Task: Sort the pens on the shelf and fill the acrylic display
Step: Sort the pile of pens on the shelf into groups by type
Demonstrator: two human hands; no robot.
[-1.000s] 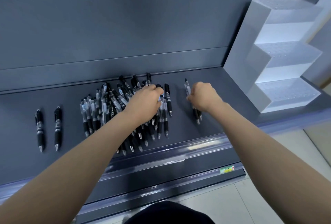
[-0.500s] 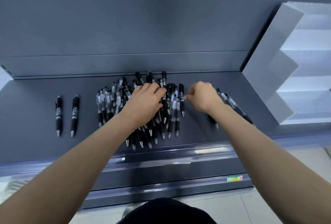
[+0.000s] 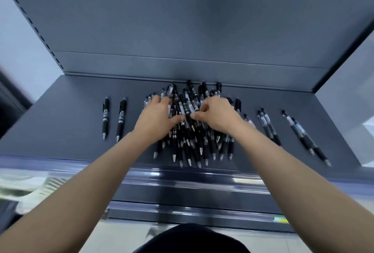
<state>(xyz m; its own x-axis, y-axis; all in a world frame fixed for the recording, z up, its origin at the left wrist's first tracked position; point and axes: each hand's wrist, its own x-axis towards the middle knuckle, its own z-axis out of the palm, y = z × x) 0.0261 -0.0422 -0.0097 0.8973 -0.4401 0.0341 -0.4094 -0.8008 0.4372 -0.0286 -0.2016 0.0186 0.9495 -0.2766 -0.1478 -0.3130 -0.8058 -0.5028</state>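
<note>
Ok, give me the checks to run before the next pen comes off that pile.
1. Left hand rests flat on the pen pile: ok.
2. Right hand pinches one single pen: cannot tell; its fingers curl into the pile.
3. Pair of pens on the left lies apart from the pile: ok.
4. Near right group and far right group lie apart from each other: ok.
5. Acrylic display within reach: cannot tell; it is not plainly in view.

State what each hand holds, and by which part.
Right hand appears to pinch one black plastic pen mid-barrel, in the heap of pens; left hand lies flat on it, holding nothing.
</note>
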